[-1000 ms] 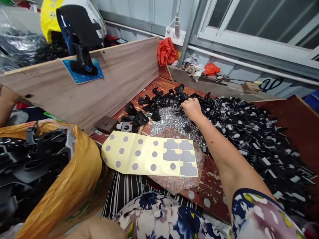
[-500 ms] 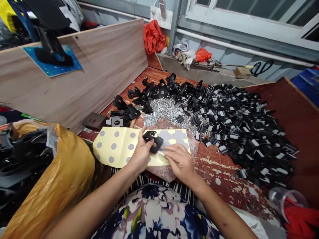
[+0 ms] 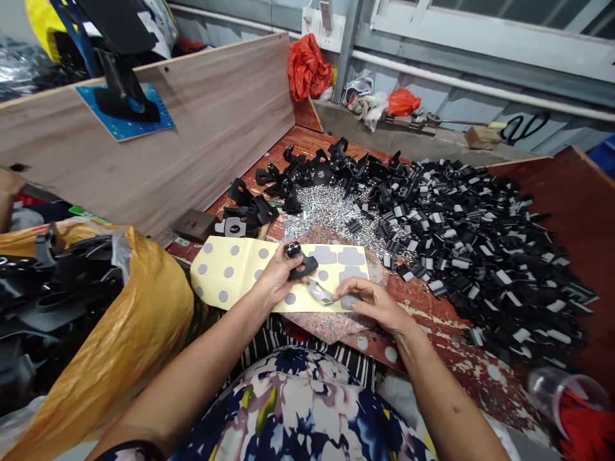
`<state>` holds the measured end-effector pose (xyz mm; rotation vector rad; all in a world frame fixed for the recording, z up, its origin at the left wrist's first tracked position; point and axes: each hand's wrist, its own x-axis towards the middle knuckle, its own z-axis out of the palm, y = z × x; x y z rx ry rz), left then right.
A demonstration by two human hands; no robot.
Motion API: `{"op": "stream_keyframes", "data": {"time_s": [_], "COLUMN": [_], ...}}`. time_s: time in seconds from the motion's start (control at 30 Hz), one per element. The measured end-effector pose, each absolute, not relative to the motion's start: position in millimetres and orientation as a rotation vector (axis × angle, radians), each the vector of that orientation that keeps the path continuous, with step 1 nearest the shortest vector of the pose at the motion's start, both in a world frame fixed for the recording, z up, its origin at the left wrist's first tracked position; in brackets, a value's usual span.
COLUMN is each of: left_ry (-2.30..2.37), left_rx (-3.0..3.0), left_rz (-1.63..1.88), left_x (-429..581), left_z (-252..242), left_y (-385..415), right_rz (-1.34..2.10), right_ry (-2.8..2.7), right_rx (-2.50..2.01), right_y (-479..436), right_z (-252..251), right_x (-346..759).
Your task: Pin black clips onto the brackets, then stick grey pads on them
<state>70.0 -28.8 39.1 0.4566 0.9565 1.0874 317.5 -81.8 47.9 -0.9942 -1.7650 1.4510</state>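
Observation:
My left hand (image 3: pixel 275 276) grips a small black plastic bracket (image 3: pixel 305 266) with a rounded clip end. It is held over a yellow backing sheet (image 3: pixel 245 266) printed or set with grey dots and larger grey shaped pads. To the right, my right hand (image 3: pixel 377 305) pinches a thin grey sticker (image 3: pixel 319 293) by its edge between thumb and finger. This sticker hangs bent just below the bracket; whether they touch I cannot tell. Beneath the sheet lies a speckled slab (image 3: pixel 317 325).
Beyond the sheet lie a pile of silvery pins (image 3: pixel 327 208), loose black brackets (image 3: pixel 307 169) and a large heap of black clips with grey pads (image 3: pixel 461 237). An orange sack (image 3: pixel 154 314) of black parts stands left. Wooden boards (image 3: pixel 230 109) edge the table. Another person's arm (image 3: pixel 7 192) shows far left.
The grey sticker has come off the sheet in my right hand, uncovering a grey dot. My right hand has moved right; the bracket has turned in my left hand. The view has shifted slightly.

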Motion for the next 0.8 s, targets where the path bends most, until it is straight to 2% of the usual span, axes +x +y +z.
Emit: {"op": "stream_keyframes", "data": {"time_s": [0.13, 0.27, 0.8], "left_ry": [0.907, 0.744, 0.557], "left_rx": [0.502, 0.467, 0.394], "left_rz": [1.063, 1.005, 0.927], "left_x": [67, 68, 80], "left_z": [55, 73, 72], "left_y": [-40, -57, -67], "right_rz": [1.173, 0.926, 0.841], "right_ry": [-1.419, -1.305, -1.310], "right_rx": [-1.084, -1.174, -1.237], "right_y": [-83, -86, -88], "right_z": [49, 55, 50], "right_x": [304, 279, 249]}}
